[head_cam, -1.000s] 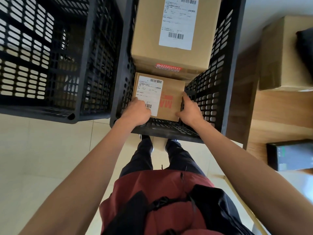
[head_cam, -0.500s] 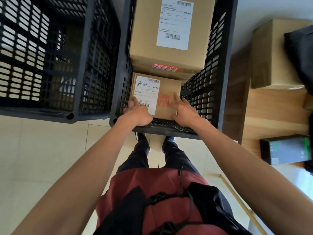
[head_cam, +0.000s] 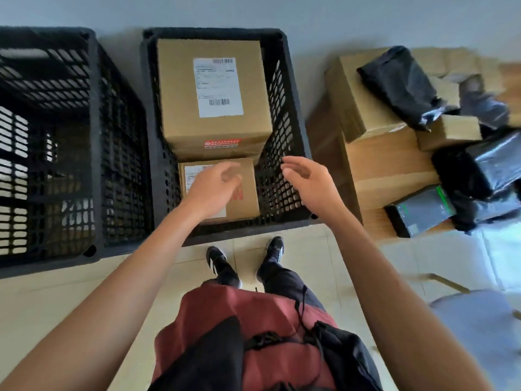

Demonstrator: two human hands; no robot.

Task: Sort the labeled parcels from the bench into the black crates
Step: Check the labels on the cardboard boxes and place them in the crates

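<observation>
Both hands now lifted off the small labeled parcel, no longer pressing its sides. Left hand above it, right hand over the crate's right wall, fingers loosely spread, holding nothing. Small parcel at the near end of the middle black crate, large labeled parcel behind it. Left crate beside; more parcels on the tabletop at right.

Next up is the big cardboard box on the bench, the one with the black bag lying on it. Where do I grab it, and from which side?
Probably take the big cardboard box by its two opposite side faces, both hands, coming from its near end. The black poly bag drapes over its top, so top holds are blocked; a smaller box crowds its right side, so shift that first.
</observation>
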